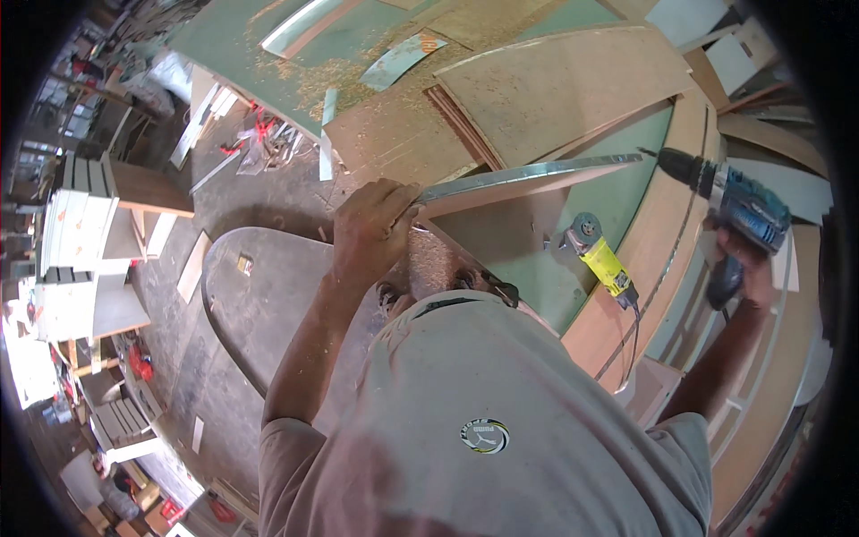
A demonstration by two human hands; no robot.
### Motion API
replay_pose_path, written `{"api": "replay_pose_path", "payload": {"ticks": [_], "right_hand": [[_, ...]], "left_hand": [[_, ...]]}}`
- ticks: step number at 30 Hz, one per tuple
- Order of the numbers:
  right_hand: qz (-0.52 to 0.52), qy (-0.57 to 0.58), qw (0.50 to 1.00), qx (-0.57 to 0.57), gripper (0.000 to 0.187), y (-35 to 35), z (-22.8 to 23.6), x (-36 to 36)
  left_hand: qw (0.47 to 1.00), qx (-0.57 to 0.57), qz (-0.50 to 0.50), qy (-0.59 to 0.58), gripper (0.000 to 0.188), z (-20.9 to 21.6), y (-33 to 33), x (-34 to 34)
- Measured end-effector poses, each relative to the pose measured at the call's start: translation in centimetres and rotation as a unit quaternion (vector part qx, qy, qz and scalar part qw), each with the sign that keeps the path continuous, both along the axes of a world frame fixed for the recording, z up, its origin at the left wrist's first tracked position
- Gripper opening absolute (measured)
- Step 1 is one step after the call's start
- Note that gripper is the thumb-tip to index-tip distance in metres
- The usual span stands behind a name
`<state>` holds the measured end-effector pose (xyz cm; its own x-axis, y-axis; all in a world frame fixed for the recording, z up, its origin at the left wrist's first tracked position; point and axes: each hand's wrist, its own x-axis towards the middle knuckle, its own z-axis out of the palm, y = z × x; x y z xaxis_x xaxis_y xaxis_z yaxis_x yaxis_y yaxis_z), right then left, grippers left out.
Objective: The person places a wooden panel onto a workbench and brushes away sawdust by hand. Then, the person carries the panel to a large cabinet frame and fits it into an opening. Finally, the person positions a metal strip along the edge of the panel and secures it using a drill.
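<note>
My left hand (374,228) is closed round the near-left end of a wooden board (528,183) with a shiny, metallic-looking strip along its edge. The board stands on edge above a green work surface (546,246). In my right hand (750,259) is a blue-green cordless drill (756,210) with a black chuck, held out to the right. Its bit points left, close to the board's far-right end; whether they touch I cannot tell. Between my arms lies a yellow angle grinder (607,266) with a grey disc and a dark cord.
Curved wooden panels (564,85) and sawdust cover the bench ahead. A long curved wooden strip (658,242) runs along the right. On the floor at left lies a rounded dark panel (268,295). White-fronted cabinet units (85,219) stand farther left.
</note>
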<state>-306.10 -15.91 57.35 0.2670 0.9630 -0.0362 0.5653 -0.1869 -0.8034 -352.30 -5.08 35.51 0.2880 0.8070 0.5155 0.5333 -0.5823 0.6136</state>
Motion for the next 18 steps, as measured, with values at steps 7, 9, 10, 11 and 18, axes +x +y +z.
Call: {"api": "replay_pose_path", "payload": {"ticks": [7, 9, 10, 11, 18], "right_hand": [[-0.106, 0.318, 0.942, -0.015, 0.044, -8.6, -14.2, -2.2], [-0.13, 0.372, 0.918, -0.045, 0.04, -10.3, -19.6, -2.9], [-0.16, 0.397, 0.901, -0.065, 0.034, -10.0, -21.6, -6.0], [-0.173, 0.429, 0.884, -0.067, 0.031, -10.2, -24.0, -8.2], [-0.274, 0.505, 0.816, -0.063, 0.033, -13.9, -31.6, -7.6]], "left_hand": [[0.993, -0.006, -0.077, -0.087, 0.029, 0.6, 0.2, 2.8], [0.993, 0.038, -0.067, -0.092, 0.035, 0.0, 0.9, 1.8], [0.992, 0.001, -0.066, -0.106, 0.036, -0.8, 1.4, 0.0], [0.991, -0.003, -0.081, -0.108, 0.036, -1.7, 1.9, -1.5], [0.993, 0.014, -0.083, -0.087, 0.032, -2.6, 2.8, -1.5]]}}
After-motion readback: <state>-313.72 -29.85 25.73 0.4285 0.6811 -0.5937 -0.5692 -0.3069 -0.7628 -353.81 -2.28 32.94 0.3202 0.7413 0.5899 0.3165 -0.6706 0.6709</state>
